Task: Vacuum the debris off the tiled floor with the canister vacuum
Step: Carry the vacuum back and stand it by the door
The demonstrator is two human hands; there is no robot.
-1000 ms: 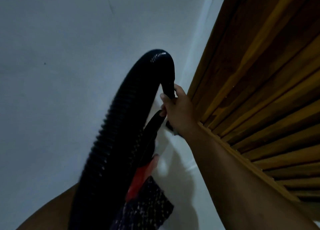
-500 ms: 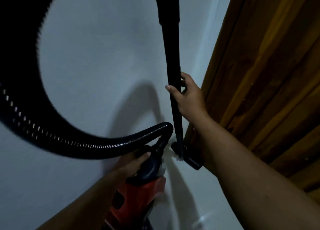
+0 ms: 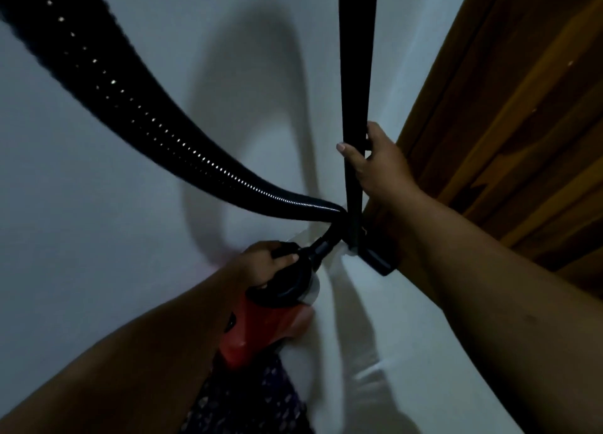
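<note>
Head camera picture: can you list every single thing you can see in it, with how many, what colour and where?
Hose: one, black and ribbed, curving from the top left down to the vacuum.
Wand: one, black, straight, running from the top edge down the middle.
Floor nozzle: one, black, at the wand's lower end, by the door.
Canister vacuum: one, red body with a black top, low in the middle.
Door: one, brown wood, along the right.
Wall: one, pale grey-white, on the left.
Floor: pale, lower middle.
Patterned cloth: one, dark with light specks, at the bottom edge.
Left hand: one, grip on the vacuum's black top.
Right hand: one, grip around the wand.
</note>
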